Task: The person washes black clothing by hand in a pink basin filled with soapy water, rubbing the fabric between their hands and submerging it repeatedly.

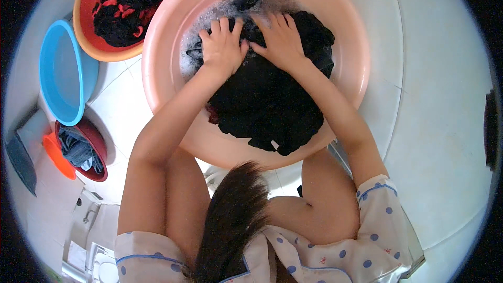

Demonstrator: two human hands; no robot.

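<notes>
A large pink plastic basin (355, 67) sits before me, holding sudsy water (214, 10) and a bulky black garment (271, 98). My left hand (223, 43) rests palm down on the far left part of the wet cloth, fingers spread. Beside it, my right hand (281, 39) presses on the cloth too, its fingers apart and the tips wet. The two thumbs nearly meet. Neither hand grips a fold that I can see. The near part of the black cloth lies heaped up toward the basin's near rim, with a dark red bit (212, 114) showing at its left.
An orange-red basin (84, 15) with black and red cloth stands at the upper left. Below it are a light blue basin (59, 74) and a dark red basin (98, 141) holding denim. A bright orange container (59, 157) is beside that. A white wall (440, 86) rises on the right.
</notes>
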